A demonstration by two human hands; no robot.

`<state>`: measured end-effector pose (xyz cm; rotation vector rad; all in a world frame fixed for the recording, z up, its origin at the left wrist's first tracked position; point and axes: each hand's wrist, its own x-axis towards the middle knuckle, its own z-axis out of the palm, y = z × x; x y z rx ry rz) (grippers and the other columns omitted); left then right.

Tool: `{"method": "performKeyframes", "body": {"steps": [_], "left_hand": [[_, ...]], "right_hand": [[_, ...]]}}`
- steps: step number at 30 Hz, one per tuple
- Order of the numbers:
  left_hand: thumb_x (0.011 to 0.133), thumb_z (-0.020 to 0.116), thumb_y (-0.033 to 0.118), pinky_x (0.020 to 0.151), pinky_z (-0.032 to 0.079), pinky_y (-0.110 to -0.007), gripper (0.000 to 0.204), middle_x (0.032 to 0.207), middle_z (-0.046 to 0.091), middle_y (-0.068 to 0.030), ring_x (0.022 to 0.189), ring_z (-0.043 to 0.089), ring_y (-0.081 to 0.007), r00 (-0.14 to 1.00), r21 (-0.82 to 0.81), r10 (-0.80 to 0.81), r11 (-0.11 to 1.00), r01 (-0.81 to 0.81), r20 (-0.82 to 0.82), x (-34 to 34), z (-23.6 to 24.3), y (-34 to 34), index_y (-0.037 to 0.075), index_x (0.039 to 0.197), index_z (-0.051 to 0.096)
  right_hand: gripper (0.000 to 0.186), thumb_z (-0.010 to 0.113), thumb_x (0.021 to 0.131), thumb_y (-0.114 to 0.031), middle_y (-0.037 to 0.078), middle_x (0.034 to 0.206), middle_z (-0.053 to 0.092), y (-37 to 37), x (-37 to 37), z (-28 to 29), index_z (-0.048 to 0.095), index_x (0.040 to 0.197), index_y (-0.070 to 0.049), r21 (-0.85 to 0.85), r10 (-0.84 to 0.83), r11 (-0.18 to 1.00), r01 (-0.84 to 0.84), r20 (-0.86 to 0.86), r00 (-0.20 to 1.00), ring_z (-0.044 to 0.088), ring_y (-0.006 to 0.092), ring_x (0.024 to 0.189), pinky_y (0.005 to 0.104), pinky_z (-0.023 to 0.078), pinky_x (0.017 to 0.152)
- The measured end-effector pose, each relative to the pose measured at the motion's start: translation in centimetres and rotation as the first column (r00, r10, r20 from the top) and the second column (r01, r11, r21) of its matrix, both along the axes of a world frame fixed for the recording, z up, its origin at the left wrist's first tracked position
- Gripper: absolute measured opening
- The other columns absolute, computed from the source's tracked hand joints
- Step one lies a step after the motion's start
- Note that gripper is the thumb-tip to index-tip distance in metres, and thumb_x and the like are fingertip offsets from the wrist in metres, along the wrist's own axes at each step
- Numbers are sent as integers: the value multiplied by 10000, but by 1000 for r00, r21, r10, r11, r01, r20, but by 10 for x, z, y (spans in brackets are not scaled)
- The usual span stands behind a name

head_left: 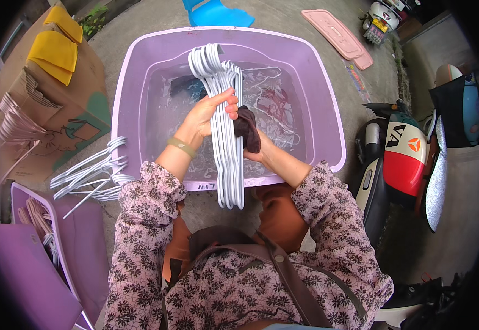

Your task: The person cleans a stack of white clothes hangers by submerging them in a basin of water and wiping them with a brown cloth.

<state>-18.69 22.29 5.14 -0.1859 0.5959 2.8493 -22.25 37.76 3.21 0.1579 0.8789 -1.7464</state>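
My left hand (212, 113) grips a bundle of white wire hangers (223, 170), held upright over a purple tub (319, 129) with their hooks at the top. My right hand (253, 151) is closed on a dark brown cloth (247, 125) pressed against the bundle's right side, partly hidden behind it. Inside the tub is water with loose hangers (275, 124) and a dark, blurry shape under the surface. More white hangers (85, 181) hang on or lie against the tub's left rim.
A cardboard box (88, 85) with yellow cloths (52, 55) and pinkish hangers (19, 124) stands left, above a purple bin (80, 242) holding hangers. A blue plastic object (220, 14) and pink lid (333, 36) are behind the tub. Scooters (404, 159) stand at right.
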Motion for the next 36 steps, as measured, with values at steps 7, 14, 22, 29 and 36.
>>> {"method": "performKeyframes", "body": {"steps": [7, 14, 22, 29, 36], "left_hand": [[863, 568, 143, 491, 495, -292, 124, 673, 523, -54, 540, 519, -141, 999, -235, 30, 972, -23, 26, -6, 22, 40, 41, 863, 498], [872, 537, 107, 483, 465, -306, 149, 689, 516, -63, 554, 503, -145, 993, -330, 113, 938, -104, 10, 6, 44, 20, 0, 954, 472], [885, 425, 50, 460, 395, -244, 30, 649, 472, -35, 516, 441, -105, 898, -835, 350, 383, -396, -265, -16, 29, -15, 29, 865, 432], [863, 435, 74, 674, 446, -405, 236, 820, 571, -193, 747, 561, -328, 812, -901, 392, -213, -379, -434, -33, -33, -15, 17, 1092, 430], [775, 454, -15, 749, 426, -486, 357, 910, 573, -281, 897, 529, -453, 836, -874, 256, -105, -475, -485, -26, -43, 16, -3, 1129, 407]], "right_hand": [[241, 448, 881, -250, 53, 732, 583, -12, -75, -59, 550, 861, -33, 339, 212, 937, -80, -372, 904, 609, 148, 672, 275, 523, 555], [478, 510, 804, -445, 167, 1107, 567, -15, -141, -110, 553, 1136, -104, 804, 814, 423, 419, -540, 214, 566, 314, 993, 380, 435, 856], [477, 555, 851, -311, 107, 1180, 526, 28, -122, -169, 433, 1254, -88, 676, 631, 705, -212, -463, 623, 509, 223, 1093, 362, 410, 914], [400, 462, 924, -253, 100, 1181, 514, 66, -81, 20, 409, 1240, -14, -94, -133, 991, 95, -598, 790, 509, 198, 1073, 341, 402, 912], [515, 641, 793, -173, 159, 1283, 404, 16, -64, 60, 430, 1225, 12, 144, 190, 967, 208, -956, -222, 374, 231, 1211, 351, 329, 977]]}}
